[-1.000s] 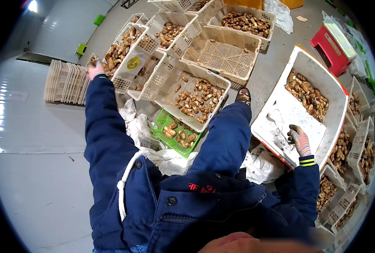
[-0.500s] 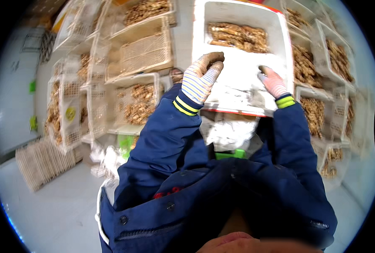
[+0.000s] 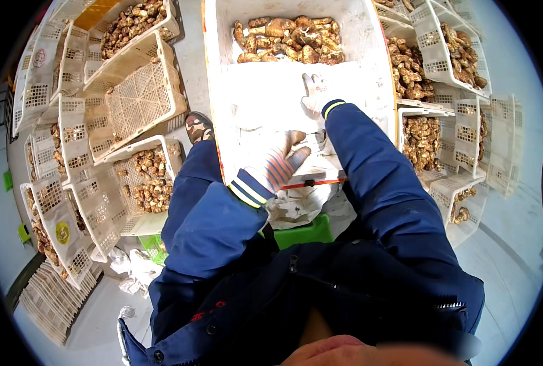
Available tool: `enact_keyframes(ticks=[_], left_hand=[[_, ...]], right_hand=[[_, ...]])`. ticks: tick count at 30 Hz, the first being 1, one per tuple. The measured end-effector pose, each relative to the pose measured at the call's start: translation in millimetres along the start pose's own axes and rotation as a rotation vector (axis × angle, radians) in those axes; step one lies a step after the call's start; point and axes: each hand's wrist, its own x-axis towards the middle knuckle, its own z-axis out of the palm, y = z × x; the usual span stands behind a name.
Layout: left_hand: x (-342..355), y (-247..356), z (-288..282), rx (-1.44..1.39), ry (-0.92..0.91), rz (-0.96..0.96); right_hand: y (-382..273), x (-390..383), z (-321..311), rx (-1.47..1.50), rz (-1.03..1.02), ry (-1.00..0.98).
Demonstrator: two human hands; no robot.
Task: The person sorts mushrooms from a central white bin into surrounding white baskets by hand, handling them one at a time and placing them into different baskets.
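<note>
Now that the left hand has come away from beside the nested crates (image 3: 58, 302), the far left shows only that leaning pale stack and some rumpled white plastic (image 3: 134, 271). Next come mesh-sided crates of brown-and-white mushrooms, one wearing a round yellow label (image 3: 62, 233), and beside them a small green basket (image 3: 153, 249).

Toward the middle is the gloved left hand (image 3: 274, 168), over the near part of a large white box (image 3: 366, 36) with an orange-red rim. Its thumb and fingers stand apart with nothing visible between them; whether the fingertips touch what lies below, I cannot tell.

At the box's far end lie the loose mushrooms (image 3: 292, 39), side by side. A white sheet (image 3: 259, 91) covers the part nearer the person. Just right of the left hand, and farther forward, the right hand (image 3: 315, 94) is spread palm down over the sheet, apparently resting on it and gripping nothing; it sits closer to the mushrooms than it did a moment ago.

With both hands at the box instead of reaching opposite ways, the work appears centred on the sheet. At far right stand more mushroom-filled crates (image 3: 430, 38).
</note>
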Motion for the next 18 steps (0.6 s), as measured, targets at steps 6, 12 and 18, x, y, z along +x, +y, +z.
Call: enact_keyframes(ticks=[6,12,18], left_hand=[[-14.3,-9.5,10.2,0.381,-0.322,-0.158],[29.1,-25.7,-24.4,0.062,0.067,-0.416],[63.1,-52.5,-42.8,-0.023,0.549,-0.145]], right_hand=[[6.7,2.5,-4.3,0.176,0.109,-0.116],[101.1,36.1,-76.6,0.182,0.227,0.411],[107.8,-27.1,-124.2,-0.245,0.079,-0.016]])
